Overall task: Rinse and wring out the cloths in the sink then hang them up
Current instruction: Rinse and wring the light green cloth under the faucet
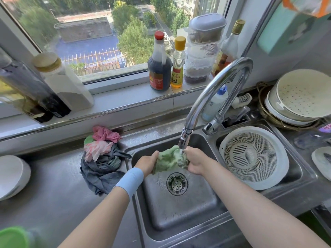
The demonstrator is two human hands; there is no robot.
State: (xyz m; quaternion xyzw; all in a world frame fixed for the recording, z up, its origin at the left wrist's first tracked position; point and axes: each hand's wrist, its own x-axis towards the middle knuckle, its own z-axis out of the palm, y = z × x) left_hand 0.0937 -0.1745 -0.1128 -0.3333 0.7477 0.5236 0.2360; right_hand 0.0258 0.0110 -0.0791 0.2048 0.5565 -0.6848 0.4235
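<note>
A green cloth point(169, 160) is bunched between both hands over the left sink basin point(179, 208). My left hand point(147, 162) grips its left end and my right hand point(196, 161) grips its right end. Water runs from the chrome faucet point(211, 97) onto the cloth right at my right hand. A heap of other cloths lies on the steel counter just left of the sink: a pink cloth point(105, 134) on top, a pale pink-and-white cloth point(97, 149) under it, and a dark grey-blue cloth point(102, 169) at the bottom.
The right basin holds a white colander point(250, 156). White strainer bowls point(300, 97) stack at the back right. Sauce bottles point(158, 65), jars and a container line the windowsill. White plates point(12, 174) sit at the left, a green lid point(12, 237) at the bottom-left corner.
</note>
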